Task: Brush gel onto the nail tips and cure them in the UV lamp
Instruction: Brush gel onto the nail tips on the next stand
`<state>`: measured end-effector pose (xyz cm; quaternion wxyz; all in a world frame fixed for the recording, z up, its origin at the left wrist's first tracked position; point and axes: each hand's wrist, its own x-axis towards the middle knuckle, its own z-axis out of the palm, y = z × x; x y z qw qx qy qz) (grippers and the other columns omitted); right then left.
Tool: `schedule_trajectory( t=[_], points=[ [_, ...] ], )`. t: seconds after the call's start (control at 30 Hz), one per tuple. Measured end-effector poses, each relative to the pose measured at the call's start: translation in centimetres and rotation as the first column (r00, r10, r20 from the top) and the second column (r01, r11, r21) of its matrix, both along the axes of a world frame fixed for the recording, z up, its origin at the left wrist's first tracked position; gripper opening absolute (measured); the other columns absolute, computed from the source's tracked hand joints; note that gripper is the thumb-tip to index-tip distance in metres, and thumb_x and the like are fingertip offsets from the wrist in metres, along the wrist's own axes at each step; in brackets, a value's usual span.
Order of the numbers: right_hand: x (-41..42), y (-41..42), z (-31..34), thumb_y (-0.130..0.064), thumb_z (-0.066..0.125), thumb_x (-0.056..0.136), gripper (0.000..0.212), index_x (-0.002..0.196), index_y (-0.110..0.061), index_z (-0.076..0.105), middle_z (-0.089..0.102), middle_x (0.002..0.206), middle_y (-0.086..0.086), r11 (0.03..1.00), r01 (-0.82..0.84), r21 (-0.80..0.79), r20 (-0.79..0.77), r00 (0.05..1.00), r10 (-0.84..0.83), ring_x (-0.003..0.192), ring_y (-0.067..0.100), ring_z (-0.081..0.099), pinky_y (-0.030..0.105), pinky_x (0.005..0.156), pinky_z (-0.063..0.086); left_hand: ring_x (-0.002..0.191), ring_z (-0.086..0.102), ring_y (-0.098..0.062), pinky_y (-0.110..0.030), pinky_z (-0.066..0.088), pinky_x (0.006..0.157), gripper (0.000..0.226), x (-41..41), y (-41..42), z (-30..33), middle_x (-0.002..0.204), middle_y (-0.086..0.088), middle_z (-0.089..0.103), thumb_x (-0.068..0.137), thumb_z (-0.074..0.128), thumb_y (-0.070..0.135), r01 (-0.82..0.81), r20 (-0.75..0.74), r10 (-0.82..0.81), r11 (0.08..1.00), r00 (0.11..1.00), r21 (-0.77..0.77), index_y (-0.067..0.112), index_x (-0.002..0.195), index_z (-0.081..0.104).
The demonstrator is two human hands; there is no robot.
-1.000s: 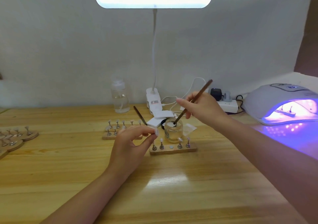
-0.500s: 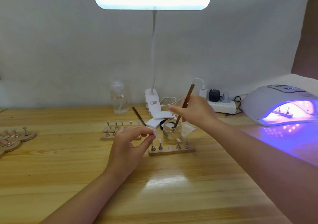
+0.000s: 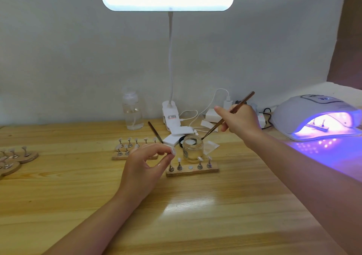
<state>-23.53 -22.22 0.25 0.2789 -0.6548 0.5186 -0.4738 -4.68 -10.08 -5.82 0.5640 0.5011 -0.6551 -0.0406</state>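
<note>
My right hand grips a thin brown brush, its bristle end just above the rim of an open glass jar of clear gel. My left hand pinches a small nail tip on its stand between thumb and forefinger, left of the jar. In front of the jar lies a wooden strip with several nail tips on metal stands and one bare magnet spot. The UV lamp glows purple at the right, with a strip of tips inside.
A second wooden strip of tips lies behind my left hand. Round wooden holders with tips sit at the left edge. A clip desk lamp, a clear pump bottle, a spare brush, a black lid and cables stand behind.
The brush has lifted out of the jar, its tip now at the rim. My right hand has shifted right and the handle has tilted lower. My left hand has stayed put.
</note>
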Motion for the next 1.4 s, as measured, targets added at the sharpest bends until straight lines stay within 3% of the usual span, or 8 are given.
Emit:
schedule_trajectory(
  t=[0.23,0.37,0.47,0.63,0.83,1.0,1.3,1.4],
  points=[
    [0.8,4.7,-1.6,-0.038,0.049,0.091,0.032,0.069,-0.016,0.053,0.059,0.044,-0.002,0.969,-0.063,-0.240,0.427,0.889,0.164,0.038,0.005,0.054,0.010,0.039,0.038,0.084,0.060,-0.005,-0.050,0.047,0.080,0.019,0.0,-0.2,-0.2,0.094,0.022,0.065,0.072,0.072,0.012,-0.016,0.012,0.016,1.000,1.000,-0.012,0.030,0.078,0.068],
    [1.3,7.8,-4.6,-0.035,0.047,0.093,0.025,0.094,-0.018,0.066,0.068,0.073,-0.008,0.841,-0.234,-0.488,0.225,0.897,0.381,0.063,0.000,0.064,0.007,0.054,0.043,0.082,0.060,-0.005,-0.053,0.046,0.080,0.019,0.0,-0.2,-0.3,0.091,0.027,0.065,0.073,0.070,0.019,-0.001,0.020,0.001,1.000,1.000,-0.018,0.031,0.086,0.066],
    [1.4,8.5,-5.4,-0.026,0.046,0.090,0.026,0.093,-0.013,0.067,0.064,0.082,-0.015,0.765,-0.284,-0.578,0.038,0.927,0.373,0.077,-0.002,0.063,0.012,0.066,0.047,0.080,0.058,-0.006,-0.054,0.045,0.081,0.020,0.1,-0.2,-0.3,0.096,0.022,0.063,0.073,0.068,0.024,0.005,0.036,-0.004,1.000,0.999,-0.015,0.032,0.091,0.063],
    [1.6,9.1,-5.5,-0.034,0.041,0.088,0.030,0.068,-0.025,0.061,0.061,0.061,-0.012,0.801,-0.286,-0.525,0.083,0.920,0.383,0.061,0.003,0.060,0.019,0.061,0.048,0.079,0.057,-0.004,-0.052,0.046,0.078,0.030,0.1,-0.1,-0.5,0.077,0.018,0.067,0.071,0.075,0.006,-0.009,0.062,0.009,1.000,0.998,-0.005,0.035,0.078,0.069],
    [2.2,9.1,-5.8,-0.028,0.041,0.092,0.034,0.087,-0.011,0.071,0.068,0.079,-0.008,0.736,-0.302,-0.606,-0.049,0.937,0.345,0.072,0.001,0.063,0.024,0.065,0.051,0.075,0.057,-0.005,-0.051,0.047,0.076,0.022,0.2,-0.3,-0.6,0.078,0.018,0.066,0.071,0.075,0.007,-0.012,0.070,0.013,1.000,0.997,-0.025,0.025,0.081,0.071],
    [1.8,9.1,-6.3,-0.032,0.039,0.094,0.046,0.073,-0.007,0.071,0.064,0.071,-0.013,0.727,-0.334,-0.601,-0.030,0.918,0.396,0.067,-0.003,0.062,0.011,0.063,0.047,0.076,0.058,-0.008,-0.053,0.046,0.075,0.018,0.3,-0.5,-0.7,0.081,0.015,0.066,0.072,0.075,0.006,-0.015,0.085,0.017,1.000,0.996,-0.020,0.020,0.083,0.073],
    [1.8,9.3,-6.4,-0.027,0.040,0.091,0.041,0.073,-0.009,0.072,0.062,0.070,-0.019,0.752,-0.336,-0.568,-0.024,0.919,0.393,0.067,-0.006,0.061,0.012,0.064,0.047,0.082,0.059,-0.009,-0.054,0.045,0.078,0.026,0.1,-0.5,-0.6,0.080,0.019,0.064,0.071,0.075,0.008,-0.007,0.061,0.007,1.000,0.998,0.001,0.030,0.084,0.069],
    [1.9,9.2,-6.3,-0.026,0.042,0.091,0.035,0.082,-0.011,0.072,0.067,0.077,-0.009,0.734,-0.290,-0.614,-0.062,0.945,0.322,0.072,0.002,0.062,0.022,0.065,0.050,0.082,0.060,-0.010,-0.055,0.045,0.078,0.024,0.1,-0.5,-0.6,0.080,0.017,0.065,0.071,0.075,0.007,-0.005,0.064,0.004,1.000,0.998,0.009,0.027,0.084,0.070]
  ],
)
